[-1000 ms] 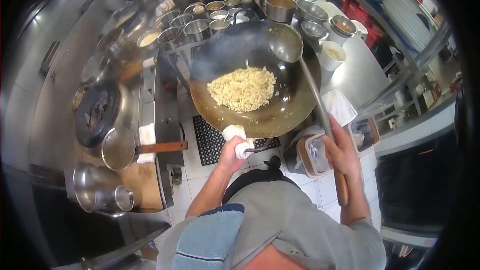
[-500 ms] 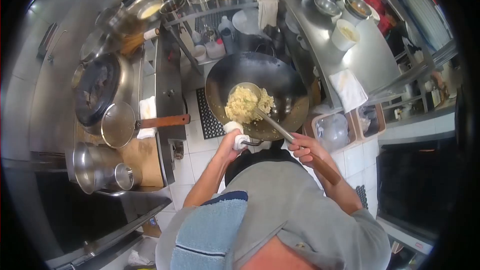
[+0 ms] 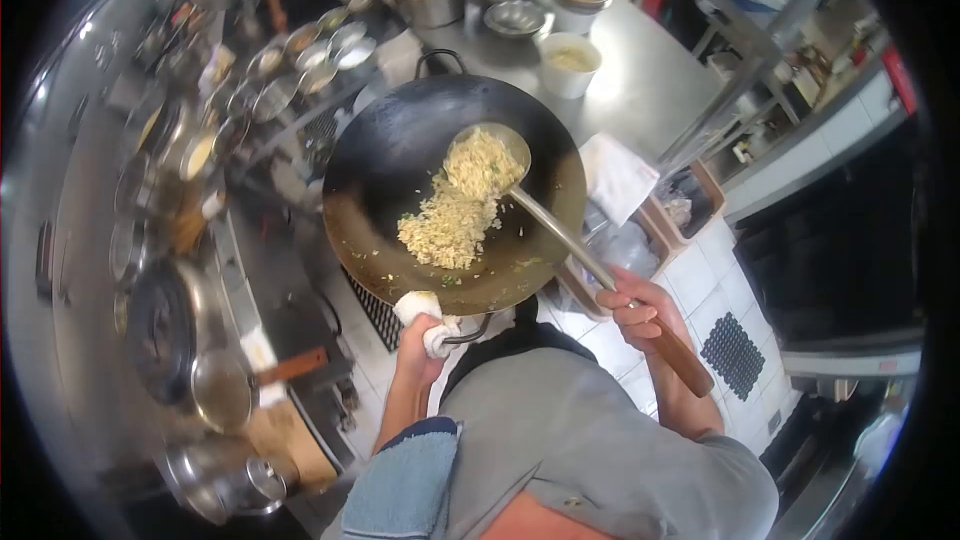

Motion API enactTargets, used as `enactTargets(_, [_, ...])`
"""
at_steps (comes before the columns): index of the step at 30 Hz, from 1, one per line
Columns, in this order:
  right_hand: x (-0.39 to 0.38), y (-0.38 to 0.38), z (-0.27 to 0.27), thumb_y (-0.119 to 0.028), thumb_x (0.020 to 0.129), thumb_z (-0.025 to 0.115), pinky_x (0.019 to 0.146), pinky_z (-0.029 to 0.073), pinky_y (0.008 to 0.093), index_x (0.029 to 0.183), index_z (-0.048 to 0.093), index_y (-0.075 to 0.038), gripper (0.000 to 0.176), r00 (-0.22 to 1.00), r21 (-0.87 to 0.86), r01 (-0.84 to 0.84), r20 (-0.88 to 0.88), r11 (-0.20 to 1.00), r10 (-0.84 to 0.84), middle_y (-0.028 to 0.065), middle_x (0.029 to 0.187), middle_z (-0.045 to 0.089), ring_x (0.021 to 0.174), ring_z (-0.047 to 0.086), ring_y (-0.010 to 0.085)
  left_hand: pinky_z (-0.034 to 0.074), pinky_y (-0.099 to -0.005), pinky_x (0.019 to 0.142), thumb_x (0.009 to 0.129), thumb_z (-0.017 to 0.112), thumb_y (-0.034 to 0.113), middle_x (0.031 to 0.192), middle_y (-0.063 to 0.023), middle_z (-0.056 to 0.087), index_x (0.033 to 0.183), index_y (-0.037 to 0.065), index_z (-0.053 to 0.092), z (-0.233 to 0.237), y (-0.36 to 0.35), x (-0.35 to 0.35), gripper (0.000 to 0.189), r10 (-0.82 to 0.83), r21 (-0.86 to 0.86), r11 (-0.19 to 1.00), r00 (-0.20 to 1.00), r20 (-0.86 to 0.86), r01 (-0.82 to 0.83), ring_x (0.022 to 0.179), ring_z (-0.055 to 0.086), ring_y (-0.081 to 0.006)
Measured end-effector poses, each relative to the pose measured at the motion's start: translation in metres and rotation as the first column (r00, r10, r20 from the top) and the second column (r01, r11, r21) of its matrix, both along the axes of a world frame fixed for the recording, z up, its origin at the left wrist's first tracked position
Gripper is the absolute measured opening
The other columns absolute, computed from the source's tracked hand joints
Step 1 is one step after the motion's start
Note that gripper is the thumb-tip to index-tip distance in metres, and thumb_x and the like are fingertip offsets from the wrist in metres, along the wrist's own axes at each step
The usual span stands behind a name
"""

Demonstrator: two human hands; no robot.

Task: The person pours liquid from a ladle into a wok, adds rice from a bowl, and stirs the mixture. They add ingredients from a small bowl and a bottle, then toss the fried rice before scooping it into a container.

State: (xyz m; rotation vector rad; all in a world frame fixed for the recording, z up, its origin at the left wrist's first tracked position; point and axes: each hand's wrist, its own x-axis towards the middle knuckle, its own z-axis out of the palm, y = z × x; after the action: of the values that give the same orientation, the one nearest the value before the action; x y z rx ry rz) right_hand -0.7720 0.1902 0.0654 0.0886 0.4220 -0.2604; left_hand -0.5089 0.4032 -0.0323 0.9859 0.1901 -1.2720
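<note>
- The left hand (image 3: 413,345) has its grip closed tight round the short handle of the wok (image 3: 375,175), with a white rag (image 3: 428,312) bunched between palm and metal.
- The wok is carried in the air, tipped slightly, just beside the edge of the steel counter (image 3: 655,105) and above the floor tiles (image 3: 705,280).
- The fried rice (image 3: 445,230) lies in a loose trail down the middle of the wok, and a further heap sits in the bowl of the ladle (image 3: 488,158).
- The right hand (image 3: 640,308) has its grip wrapped round the ladle's long handle, about where the metal shaft meets the wooden end, so the loaded bowl sits far from the hand.
- Likely risk: the whole weight of the wok hangs on one hand through the rag. If the rag slips or twists, the wok could roll and shed rice onto the floor tiles.
- The handle is probably hot, and a thin spot in the rag could force a sudden loosening of the grip.
- The long handle means any wobble at the wrist could tip the heaped ladle and scatter grains over the wok's rim.
- A white cup (image 3: 570,65), a folded cloth (image 3: 615,175) and steel bowls (image 3: 515,18) sit on the counter near the wok's far rim, and a careless swing could knock them.
</note>
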Motion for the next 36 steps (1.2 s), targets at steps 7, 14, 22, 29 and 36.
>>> enactTargets(7, [0.011, -0.098, 0.053, -0.005, 0.092, 0.041, 0.029, 0.027, 0.0166, 0.136, 0.029, -0.009, 0.045, 0.982, -0.492, 0.105, -0.085, 0.864, -0.167, 0.0025, 0.078, 0.039, 0.045, 0.034, 0.0011, 0.051, -0.0364, 0.075, 0.072, 0.049, 0.006, 0.08, -0.0098, 0.058, 0.089, 0.002, 0.052, 0.04, -0.098, 0.012, 0.018, 0.029, -0.088, 0.996, 1.0, 0.001, -0.029, 0.075, 0.06, -0.0232])
enactTargets(14, [0.045, -0.148, 0.005, -0.006, 0.085, 0.051, 0.034, 0.031, 0.0226, 0.14, 0.03, -0.008, 0.059, 0.786, -0.874, -0.256, -0.436, 0.413, -0.437, 0.0, 0.065, 0.045, 0.045, 0.039, 0.0066, 0.05, -0.0368, 0.066, 0.071, 0.05, 0.009, 0.081, -0.0115, 0.059, 0.092, 0.001, 0.052, 0.043, -0.085, 0.013, 0.023, 0.153, 0.005, 0.988, 0.988, 0.037, -0.153, 0.073, 0.061, -0.0253])
enactTargets(22, [0.06, -0.159, -0.091, -0.007, 0.081, 0.054, 0.069, 0.048, 0.0338, 0.14, 0.033, -0.005, 0.063, 0.513, -0.769, -0.639, -0.413, -0.014, -0.752, 0.0212, 0.097, 0.061, 0.076, 0.061, 0.0288, 0.051, -0.0322, 0.053, 0.07, 0.052, 0.01, 0.078, -0.0114, 0.061, 0.09, 0.004, 0.054, 0.039, -0.025, 0.01, 0.021, 0.282, 0.086, 0.954, 0.956, 0.082, -0.289, 0.067, 0.062, -0.0242])
enactTargets(29, [0.063, -0.166, -0.112, -0.004, 0.079, 0.055, 0.081, 0.044, 0.0398, 0.138, 0.034, -0.004, 0.063, 0.479, -0.705, -0.688, -0.264, -0.171, -0.838, 0.0303, 0.097, 0.058, 0.091, 0.058, 0.0426, 0.047, -0.0305, 0.046, 0.07, 0.051, 0.008, 0.073, -0.013, 0.059, 0.091, 0.003, 0.052, 0.037, 0.007, 0.008, 0.022, 0.377, 0.18, 0.904, 0.922, 0.088, -0.387, 0.061, 0.06, -0.0234])
enactTargets(36, [0.06, -0.155, -0.096, -0.003, 0.079, 0.054, 0.079, 0.046, 0.0401, 0.139, 0.033, -0.005, 0.064, 0.528, -0.768, -0.597, -0.159, -0.232, -0.834, 0.0271, 0.104, 0.059, 0.086, 0.061, 0.0397, 0.046, -0.0296, 0.045, 0.08, 0.049, 0.013, 0.076, -0.0098, 0.06, 0.088, 0.006, 0.052, 0.023, 0.037, 0.003, 0.011, 0.346, 0.161, 0.924, 0.937, 0.043, -0.348, 0.064, 0.061, -0.0214])
